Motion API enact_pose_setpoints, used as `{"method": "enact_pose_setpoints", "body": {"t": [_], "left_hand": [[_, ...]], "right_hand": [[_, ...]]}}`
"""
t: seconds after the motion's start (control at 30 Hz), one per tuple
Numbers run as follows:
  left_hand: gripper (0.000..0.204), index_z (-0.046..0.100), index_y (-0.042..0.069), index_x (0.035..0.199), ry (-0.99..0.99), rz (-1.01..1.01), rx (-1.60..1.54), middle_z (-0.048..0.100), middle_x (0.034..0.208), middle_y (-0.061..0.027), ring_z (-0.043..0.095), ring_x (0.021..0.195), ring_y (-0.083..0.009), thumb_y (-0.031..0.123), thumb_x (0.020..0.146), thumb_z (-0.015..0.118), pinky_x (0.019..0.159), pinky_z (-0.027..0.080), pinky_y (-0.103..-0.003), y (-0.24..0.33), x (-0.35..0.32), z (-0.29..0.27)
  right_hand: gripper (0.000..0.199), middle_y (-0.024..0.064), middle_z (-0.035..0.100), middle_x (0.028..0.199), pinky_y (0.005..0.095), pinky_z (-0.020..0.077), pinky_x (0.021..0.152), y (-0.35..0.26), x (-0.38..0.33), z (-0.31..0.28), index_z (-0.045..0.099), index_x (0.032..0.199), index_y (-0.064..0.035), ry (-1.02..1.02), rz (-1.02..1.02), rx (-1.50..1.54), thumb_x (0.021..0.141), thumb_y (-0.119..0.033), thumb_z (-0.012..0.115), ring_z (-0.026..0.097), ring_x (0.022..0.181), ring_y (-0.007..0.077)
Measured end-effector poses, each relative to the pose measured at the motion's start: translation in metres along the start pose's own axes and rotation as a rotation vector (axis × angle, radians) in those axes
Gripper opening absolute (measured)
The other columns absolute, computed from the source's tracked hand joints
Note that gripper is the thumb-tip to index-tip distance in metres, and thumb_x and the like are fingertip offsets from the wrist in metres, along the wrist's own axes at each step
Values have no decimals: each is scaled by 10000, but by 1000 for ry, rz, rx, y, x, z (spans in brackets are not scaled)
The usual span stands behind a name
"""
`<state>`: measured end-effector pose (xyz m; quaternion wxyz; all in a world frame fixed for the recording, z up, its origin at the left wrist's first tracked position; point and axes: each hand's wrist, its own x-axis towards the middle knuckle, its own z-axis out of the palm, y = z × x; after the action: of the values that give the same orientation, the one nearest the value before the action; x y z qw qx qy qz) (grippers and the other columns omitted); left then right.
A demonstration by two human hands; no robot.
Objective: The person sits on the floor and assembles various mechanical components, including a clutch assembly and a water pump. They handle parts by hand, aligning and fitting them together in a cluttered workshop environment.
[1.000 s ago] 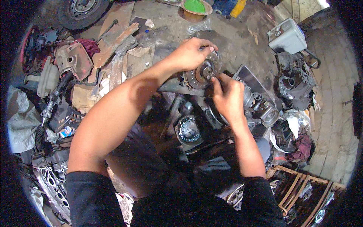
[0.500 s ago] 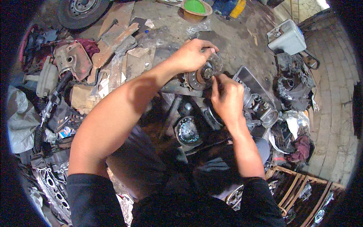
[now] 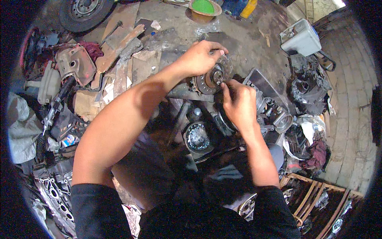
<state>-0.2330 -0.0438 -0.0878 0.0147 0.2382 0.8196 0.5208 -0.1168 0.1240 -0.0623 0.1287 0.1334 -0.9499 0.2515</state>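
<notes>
Ahead of me is a round, layered metal part (image 3: pixel 207 81) with a toothed rim and a central hub (image 3: pixel 217 75). My left hand (image 3: pixel 204 58) reaches over its far side, with thumb and fingers closed on the edge of the disc. Close to the hub, on the near right side, my right hand (image 3: pixel 241 98) has its thumb and fingers pinched together. Whatever lies between those fingertips is too small and hidden to name. Nearer to me, a round dark container (image 3: pixel 197 138) with shiny, wet-looking contents sits between my legs.
Metal housings (image 3: pixel 280 119) and a dark gearbox casing (image 3: pixel 305 88) lie to the right, below a grey container (image 3: pixel 301 38). At left are cardboard, a rusty cover (image 3: pixel 75 63) and an engine head (image 3: pixel 53 195). A tyre (image 3: pixel 85 12) and a basin (image 3: pixel 204 8) stand far off.
The face of the hub has turned a little and shows more of its centre. My right fingertips have shifted slightly down from it. My left hand holds nearly the same place.
</notes>
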Motion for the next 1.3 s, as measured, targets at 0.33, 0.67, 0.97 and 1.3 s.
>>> {"method": "enact_pose_setpoints", "body": {"t": [0.33,0.67,0.97,1.3], "left_hand": [[296,733,64,1188,7,25,16,748,1147,-163,697,1130,-308,247,1025,566,1004,509,-420,-3,4,1],[314,726,54,1197,-6,-4,-14,745,1151,-166,698,1117,-306,251,1035,543,1003,508,-415,1,1,-1],[305,726,41,1192,-3,24,-38,749,1142,-158,697,1104,-275,230,1038,543,1001,509,-395,-6,3,0],[299,729,38,1191,11,-12,-16,744,1169,-148,679,1145,-257,226,1033,559,1043,484,-376,-1,0,0]], "right_hand": [[164,252,672,765,520,531,658,5,10,16,644,819,2,203,6,-69,934,-115,646,679,737,459],[119,240,672,763,498,530,633,11,8,22,683,851,-9,264,-21,65,922,-103,662,685,711,432],[98,216,697,759,479,548,630,23,9,24,726,940,-32,314,-103,36,908,-115,685,701,690,402],[116,233,673,738,495,531,630,18,12,21,698,853,-21,287,-40,101,905,-123,691,688,693,417]]}}
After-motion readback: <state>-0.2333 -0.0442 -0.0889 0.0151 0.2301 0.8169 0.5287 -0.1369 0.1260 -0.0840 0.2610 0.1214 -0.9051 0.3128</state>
